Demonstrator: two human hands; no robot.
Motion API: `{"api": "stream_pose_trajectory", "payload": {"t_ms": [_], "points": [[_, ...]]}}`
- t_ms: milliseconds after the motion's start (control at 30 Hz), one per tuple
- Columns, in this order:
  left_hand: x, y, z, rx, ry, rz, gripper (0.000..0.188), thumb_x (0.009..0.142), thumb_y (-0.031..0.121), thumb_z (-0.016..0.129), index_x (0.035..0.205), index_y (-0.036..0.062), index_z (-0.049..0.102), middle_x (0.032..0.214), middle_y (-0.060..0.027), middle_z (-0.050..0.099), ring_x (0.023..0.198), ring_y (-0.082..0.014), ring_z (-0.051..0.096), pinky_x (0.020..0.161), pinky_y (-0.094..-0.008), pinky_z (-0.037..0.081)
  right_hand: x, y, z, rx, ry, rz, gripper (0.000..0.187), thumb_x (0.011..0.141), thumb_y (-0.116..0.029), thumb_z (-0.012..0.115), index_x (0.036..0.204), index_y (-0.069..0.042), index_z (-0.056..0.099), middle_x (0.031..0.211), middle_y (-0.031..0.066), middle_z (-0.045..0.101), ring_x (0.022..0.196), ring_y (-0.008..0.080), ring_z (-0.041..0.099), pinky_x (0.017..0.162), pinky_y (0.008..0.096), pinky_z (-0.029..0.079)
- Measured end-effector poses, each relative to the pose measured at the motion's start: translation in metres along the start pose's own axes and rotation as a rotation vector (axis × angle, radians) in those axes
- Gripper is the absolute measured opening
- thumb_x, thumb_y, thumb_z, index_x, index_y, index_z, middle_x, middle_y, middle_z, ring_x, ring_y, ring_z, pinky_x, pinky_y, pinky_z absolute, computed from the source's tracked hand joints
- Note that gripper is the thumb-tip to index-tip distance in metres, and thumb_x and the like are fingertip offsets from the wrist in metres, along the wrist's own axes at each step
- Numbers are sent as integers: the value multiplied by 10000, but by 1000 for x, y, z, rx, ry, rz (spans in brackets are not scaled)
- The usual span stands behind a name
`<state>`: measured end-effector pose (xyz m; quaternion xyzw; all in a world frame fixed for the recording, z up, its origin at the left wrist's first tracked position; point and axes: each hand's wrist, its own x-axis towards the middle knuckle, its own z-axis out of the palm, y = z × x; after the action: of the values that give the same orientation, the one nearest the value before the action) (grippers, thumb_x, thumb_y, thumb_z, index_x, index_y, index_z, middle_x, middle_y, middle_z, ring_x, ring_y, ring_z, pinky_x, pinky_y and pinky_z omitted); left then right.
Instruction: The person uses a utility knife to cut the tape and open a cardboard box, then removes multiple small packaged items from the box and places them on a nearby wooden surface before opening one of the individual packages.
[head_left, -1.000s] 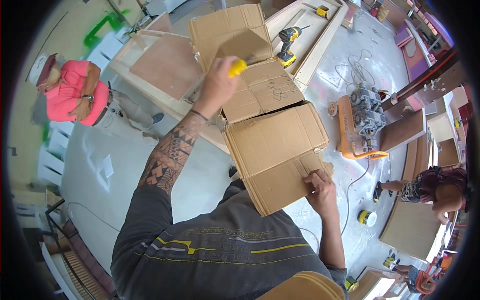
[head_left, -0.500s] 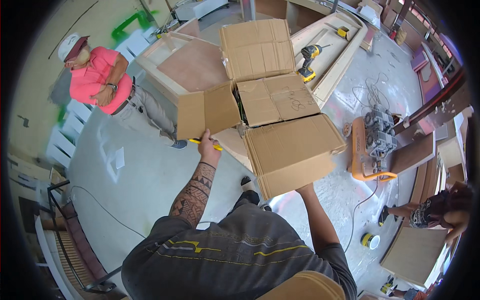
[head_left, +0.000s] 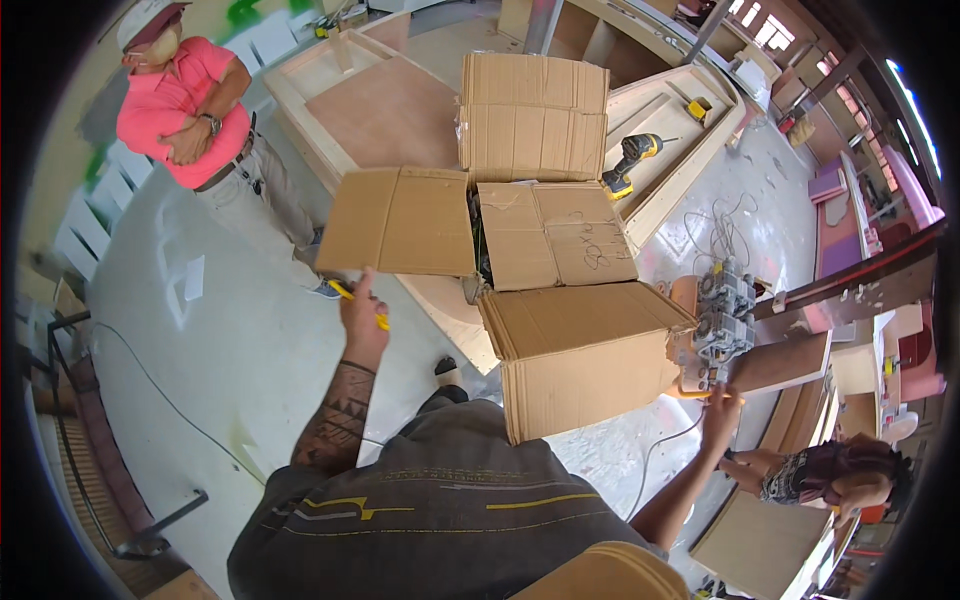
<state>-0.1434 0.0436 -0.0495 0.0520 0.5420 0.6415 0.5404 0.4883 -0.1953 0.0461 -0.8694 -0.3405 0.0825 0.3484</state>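
In front of me is a cardboard box (head_left: 600, 380) with its flaps folded out. My left hand (head_left: 364, 318) is closed round a yellow utility knife (head_left: 341, 289), whose ends stick out on both sides of the fist. A fingertip of that hand is at the lower edge of the left flap (head_left: 405, 220). The far flap (head_left: 533, 115) stands up, while the right flap (head_left: 560, 235) lies over the opening and hides most of the inside. A dark gap shows beside it. My right hand (head_left: 720, 418) is off the box to the right, fingers loosely apart, with nothing visible in it.
A yellow-and-black cordless drill (head_left: 630, 165) rests on the wooden frame (head_left: 680, 135) behind the box. To the right stands an air compressor (head_left: 725, 320). A person in a pink shirt (head_left: 185, 115) stands at left, arms crossed; another person (head_left: 820, 475) is at right.
My right hand has left the underside of the box and swung out to the right. My left hand has shifted toward the outer end of the left flap, still with the knife. The view has shifted.
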Motion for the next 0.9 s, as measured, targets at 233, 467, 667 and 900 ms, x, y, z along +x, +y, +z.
{"api": "stream_pose_trajectory", "payload": {"t_ms": [233,467,667,900], "points": [[-44,76,12,41,161,630,318,1024,262,714,1202,100,507,910,16,454,669,-79,420,590,-250,401,-85,-257,3,-175,-540,-862,1011,597,-209,974,1508,-118,545,1585,175,477,1535,388,372,1273,589,220],[-111,113,132,1024,-440,1330,518,965,250,786,1339,-16,547,1152,-162,616,1040,-294,621,885,-396,518,-91,-143,167,-578,-676,-768,686,689,-196,920,1282,-77,595,1460,247,513,1417,415,453,1220,559,330],[-24,29,157,1620,-380,630,1060,863,724,716,1492,-88,453,1464,-356,487,1378,-467,503,1135,-504,446,-119,-128,199,-97,-594,-854,955,808,-304,859,1591,-77,362,1507,310,401,1396,492,422,1182,565,356],[-5,-16,156,1494,-453,439,1276,755,778,766,1404,-259,401,1429,-474,431,1357,-510,476,1141,-475,442,-65,-186,196,-132,-151,-626,538,880,-329,783,1317,-63,614,1305,211,597,1159,434,515,983,547,407]]}}
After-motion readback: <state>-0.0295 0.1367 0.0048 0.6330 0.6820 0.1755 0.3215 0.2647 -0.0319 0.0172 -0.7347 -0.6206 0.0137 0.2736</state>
